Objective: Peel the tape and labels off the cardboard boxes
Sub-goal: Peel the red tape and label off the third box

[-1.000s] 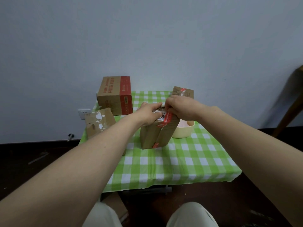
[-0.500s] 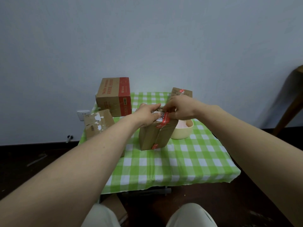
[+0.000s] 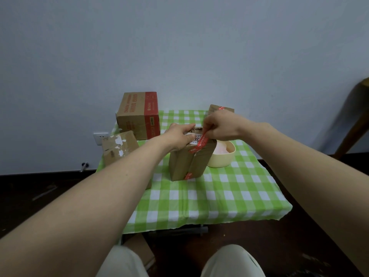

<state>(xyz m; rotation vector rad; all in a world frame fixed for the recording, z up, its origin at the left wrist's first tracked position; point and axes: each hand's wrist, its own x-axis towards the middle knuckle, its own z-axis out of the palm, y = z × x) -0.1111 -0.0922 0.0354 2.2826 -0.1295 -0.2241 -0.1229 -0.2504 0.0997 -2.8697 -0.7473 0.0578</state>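
Observation:
A brown cardboard box (image 3: 187, 162) stands upright in the middle of the green checked table (image 3: 229, 192). A strip of red tape (image 3: 201, 142) runs over its top and down its front, beside a white label (image 3: 195, 139). My left hand (image 3: 179, 136) rests on the box top with fingers laid over the label's left edge. My right hand (image 3: 219, 126) pinches the upper end of the red tape and lifts it off the box top.
A large red-and-brown box (image 3: 139, 115) stands at the back left, and a torn-label box (image 3: 117, 146) is at the left edge. A small box (image 3: 220, 108) sits behind my right hand. A cream bowl (image 3: 222, 156) is right of the middle box. A wooden chair leg (image 3: 355, 124) is at far right.
My right hand has raised the end of the red tape a little higher off the box top. My left hand stays pressed on the box.

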